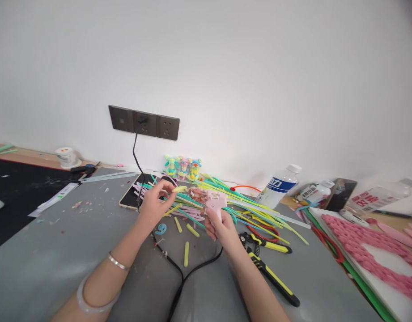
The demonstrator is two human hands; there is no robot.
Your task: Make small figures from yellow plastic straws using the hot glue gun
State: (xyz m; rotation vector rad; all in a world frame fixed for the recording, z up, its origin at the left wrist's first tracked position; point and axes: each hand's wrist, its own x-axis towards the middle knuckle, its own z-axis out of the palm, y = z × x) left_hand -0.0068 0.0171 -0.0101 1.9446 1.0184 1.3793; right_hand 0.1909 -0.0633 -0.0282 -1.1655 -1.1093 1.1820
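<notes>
My right hand [219,223] is wrapped round the handle of a pink hot glue gun [216,200], its glue-crusted nozzle pointing left. A pale glue stick [269,210] sticks out of the gun's back. Between the fingertips of my left hand [157,203] is a short yellow pipe cleaner piece [179,189], close to the nozzle; whether they touch I cannot tell. Similar yellow pieces [186,254] lie on the grey mat below, beside a small blue coil [161,229]. Behind my hands spreads a pile of yellow, teal and lilac pipe cleaners [259,210].
Yellow-black pliers [273,273] lie right of my right arm. The gun's black cable [182,286] loops across the mat. Three small colourful figures [183,168] stand by the wall, a water bottle [280,185] further right. A phone [130,192] lies left; pink braided work [370,250] is far right.
</notes>
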